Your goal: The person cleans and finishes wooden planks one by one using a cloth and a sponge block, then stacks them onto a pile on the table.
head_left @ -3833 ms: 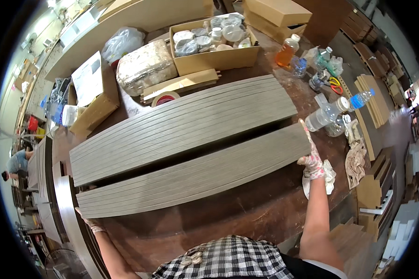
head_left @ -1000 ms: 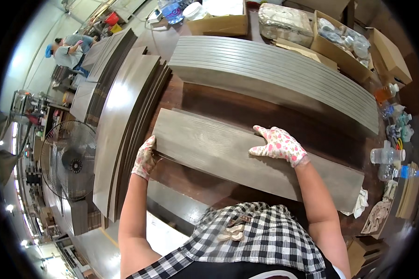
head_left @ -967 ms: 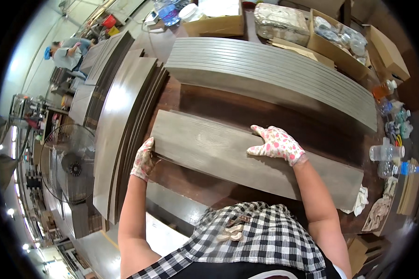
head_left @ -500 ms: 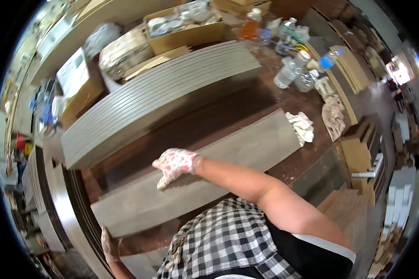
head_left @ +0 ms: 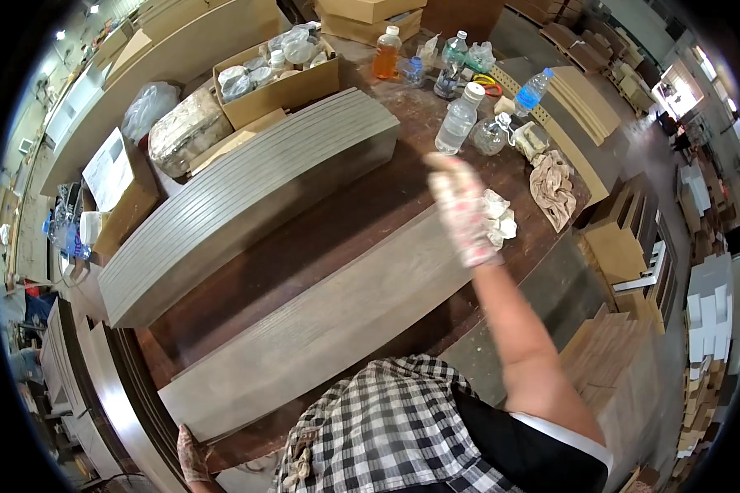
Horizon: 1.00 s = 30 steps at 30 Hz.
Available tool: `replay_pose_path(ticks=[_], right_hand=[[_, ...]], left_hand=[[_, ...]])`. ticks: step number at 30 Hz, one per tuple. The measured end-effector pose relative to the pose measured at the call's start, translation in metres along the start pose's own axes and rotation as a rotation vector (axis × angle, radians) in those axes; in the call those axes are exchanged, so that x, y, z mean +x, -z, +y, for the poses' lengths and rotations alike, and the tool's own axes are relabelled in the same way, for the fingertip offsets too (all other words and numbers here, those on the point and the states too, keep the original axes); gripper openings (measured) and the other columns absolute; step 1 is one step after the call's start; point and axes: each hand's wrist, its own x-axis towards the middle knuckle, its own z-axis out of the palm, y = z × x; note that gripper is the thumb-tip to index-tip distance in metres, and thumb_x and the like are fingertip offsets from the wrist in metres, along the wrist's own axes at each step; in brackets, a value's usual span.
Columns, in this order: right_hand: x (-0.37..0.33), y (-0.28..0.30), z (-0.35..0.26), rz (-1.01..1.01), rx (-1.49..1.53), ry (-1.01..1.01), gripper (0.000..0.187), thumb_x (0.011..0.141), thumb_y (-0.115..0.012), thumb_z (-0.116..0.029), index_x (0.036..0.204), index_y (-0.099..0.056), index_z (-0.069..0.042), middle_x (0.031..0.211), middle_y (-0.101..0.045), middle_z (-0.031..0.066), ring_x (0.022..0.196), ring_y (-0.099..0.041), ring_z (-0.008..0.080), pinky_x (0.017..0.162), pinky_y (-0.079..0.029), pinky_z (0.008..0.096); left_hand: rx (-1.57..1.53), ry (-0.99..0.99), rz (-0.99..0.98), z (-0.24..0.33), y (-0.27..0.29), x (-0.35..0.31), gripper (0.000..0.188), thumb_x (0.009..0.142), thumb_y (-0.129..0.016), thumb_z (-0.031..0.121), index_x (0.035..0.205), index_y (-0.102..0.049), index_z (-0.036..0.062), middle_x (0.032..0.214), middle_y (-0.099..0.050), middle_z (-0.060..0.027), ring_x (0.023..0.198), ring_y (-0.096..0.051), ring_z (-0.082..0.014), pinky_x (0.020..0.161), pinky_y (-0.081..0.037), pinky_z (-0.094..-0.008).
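head view is showing a long grey panel (head_left: 337,316) lying flat along the near edge of a dark brown worktable (head_left: 321,230), running from lower left up toward the right. the right hand (head_left: 462,209), wearing a patterned work glove, is hovering blurred above the right end of that panel, fingers stretched out flat and grasping nothing; whether it is touching the board cannot be told. the left hand (head_left: 191,453), gloved the same way, is sitting at the bottom left just beside the panel's left corner, fingers extended against the table edge, and whether it is gripping anything cannot be told.

a stack of grey panels (head_left: 247,197) is lying behind the single one, apart from it, with a strip of bare tabletop between them. a crumpled white cloth (head_left: 498,220) is lying just beside the right hand, and a brownish rag (head_left: 553,187) is lying farther right. clear plastic bottles (head_left: 460,119) are standing near the far right corner, with an orange bottle (head_left: 386,53) behind them. an open cardboard box (head_left: 275,82) holding wrapped items is standing behind the stack. the person's checked shirt (head_left: 386,427) is filling the lower edge.
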Motion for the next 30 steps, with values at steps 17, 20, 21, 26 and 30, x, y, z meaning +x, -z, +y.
replay_pose_path(ticks=[17, 20, 21, 26, 30], right_hand=[[-0.031, 0.120, 0.049, -0.354, 0.406, -0.441, 0.039, 0.086, -0.051, -0.014, 0.123, -0.048, -0.001, 0.120, -0.053, 0.0110, 0.112, -0.049, 0.0203, 0.099, -0.039, 0.0339], [-0.096, 0.012, 0.007, -0.522, -0.966, 0.451, 0.065, 0.073, -0.064, -0.041, 0.126, -0.046, -0.009, 0.133, -0.041, 0.0147, 0.124, -0.035, 0.0348, 0.105, -0.023, 0.0476], [-0.109, -0.015, 0.000, -0.496, -0.895, 0.527, 0.076, 0.063, -0.065, -0.053, 0.125, -0.046, -0.013, 0.139, -0.033, 0.0120, 0.126, -0.032, 0.0361, 0.105, -0.019, 0.0512], [-0.159, -0.163, -0.150, -0.706, -0.229, 0.600, 0.053, 0.063, -0.062, -0.045, 0.108, -0.057, -0.019, 0.134, -0.036, 0.0097, 0.114, -0.037, 0.0369, 0.098, -0.027, 0.0511], [-0.226, -0.233, -0.218, -1.067, 0.042, 0.676, 0.045, 0.078, -0.049, -0.035, 0.118, -0.051, -0.015, 0.133, -0.036, 0.0152, 0.124, -0.033, 0.0362, 0.104, -0.023, 0.0500]], left_hand=[[0.131, -0.131, -0.019, -0.004, -0.001, 0.015, 0.049, 0.088, -0.050, 0.040, 0.119, -0.052, 0.0025, 0.110, -0.057, -0.0077, 0.100, -0.053, -0.0178, 0.085, -0.043, -0.0350], [0.136, -0.224, -0.116, -0.001, -0.009, 0.011, 0.047, 0.090, -0.048, 0.038, 0.116, -0.053, -0.0007, 0.105, -0.058, -0.0098, 0.099, -0.054, -0.0188, 0.086, -0.042, -0.0322], [0.119, -0.226, -0.099, -0.001, -0.013, 0.010, 0.047, 0.090, -0.048, 0.038, 0.116, -0.053, -0.0007, 0.105, -0.058, -0.0098, 0.099, -0.054, -0.0188, 0.086, -0.042, -0.0322], [0.436, -0.424, 0.094, -0.019, -0.003, 0.024, 0.055, 0.090, -0.046, 0.040, 0.118, -0.050, -0.0066, 0.122, -0.052, -0.0195, 0.113, -0.049, -0.0251, 0.096, -0.037, -0.0334], [0.860, -0.614, 0.050, -0.004, -0.021, 0.007, 0.036, 0.094, -0.032, 0.010, 0.127, -0.044, 0.0024, 0.127, -0.046, -0.0207, 0.116, -0.044, -0.0348, 0.102, -0.035, -0.0383]])
